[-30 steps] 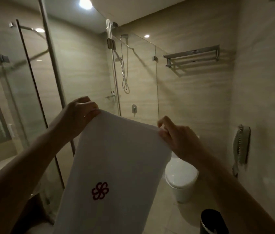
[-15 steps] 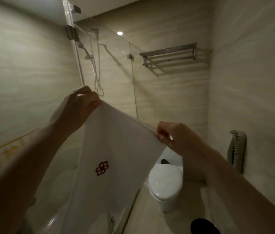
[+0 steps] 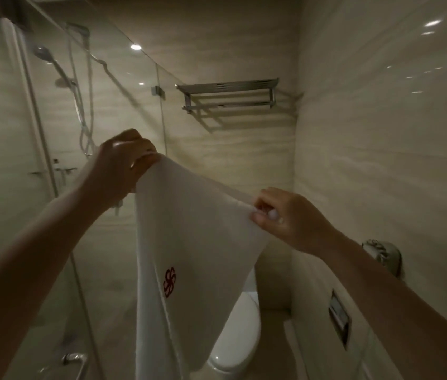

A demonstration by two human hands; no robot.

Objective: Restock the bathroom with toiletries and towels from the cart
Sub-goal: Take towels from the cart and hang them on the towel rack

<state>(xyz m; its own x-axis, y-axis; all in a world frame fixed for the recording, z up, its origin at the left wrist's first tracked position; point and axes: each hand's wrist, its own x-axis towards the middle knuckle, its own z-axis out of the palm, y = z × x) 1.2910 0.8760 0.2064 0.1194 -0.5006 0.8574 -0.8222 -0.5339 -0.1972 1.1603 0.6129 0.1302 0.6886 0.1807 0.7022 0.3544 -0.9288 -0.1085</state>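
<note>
The left grip point(image 3: 119, 165) is closed tight on one top corner of the white towel point(image 3: 197, 231), held high. The right grip point(image 3: 288, 219) pinches the other top corner between thumb and fingers, lower and to the right. The towel stretches between the two and hangs down below them, its red emblem point(image 3: 169, 281) showing, in front of the toilet point(image 3: 240, 341). On the far wall, above both hands, sits the chrome towel rack point(image 3: 227, 93). The shower glass point(image 3: 101, 86) stands left.
</note>
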